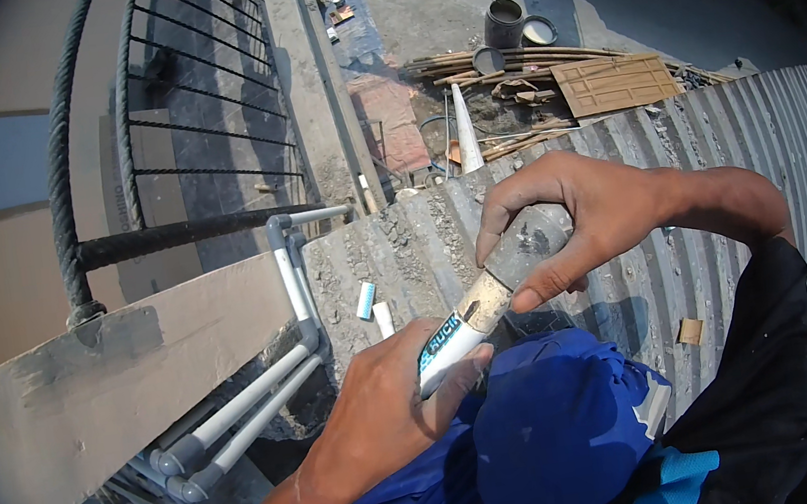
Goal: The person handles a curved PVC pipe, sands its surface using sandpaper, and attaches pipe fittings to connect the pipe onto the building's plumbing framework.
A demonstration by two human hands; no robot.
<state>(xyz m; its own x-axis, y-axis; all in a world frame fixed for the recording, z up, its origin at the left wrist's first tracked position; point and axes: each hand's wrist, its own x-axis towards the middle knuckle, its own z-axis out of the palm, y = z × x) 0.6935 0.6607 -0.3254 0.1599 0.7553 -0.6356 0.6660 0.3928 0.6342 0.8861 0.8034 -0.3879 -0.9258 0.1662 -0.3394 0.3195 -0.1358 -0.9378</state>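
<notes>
My left hand (370,402) is wrapped around a white plastic pipe (450,351) with blue lettering, held slanting up to the right. Toward its upper end the pipe has a dirty, yellowish band (482,303). A grey, rounded pipe fitting (529,239) sits at that end, and my right hand (598,198) grips it between thumb and fingers. Whether the pipe goes inside the fitting cannot be made out. Two short white pipe offcuts, one with blue print (366,300) and one plain (384,319), lie left of my hands.
Below me spreads a corrugated roof (726,172) with mortar crumbs. Grey-jointed white pipes (241,403) run along a wall ledge (137,375) at left, under a black metal railing (190,235). Blue cloth (567,433) covers my knees. Beyond the roof are a bucket (504,24), poles and a wooden panel (615,83).
</notes>
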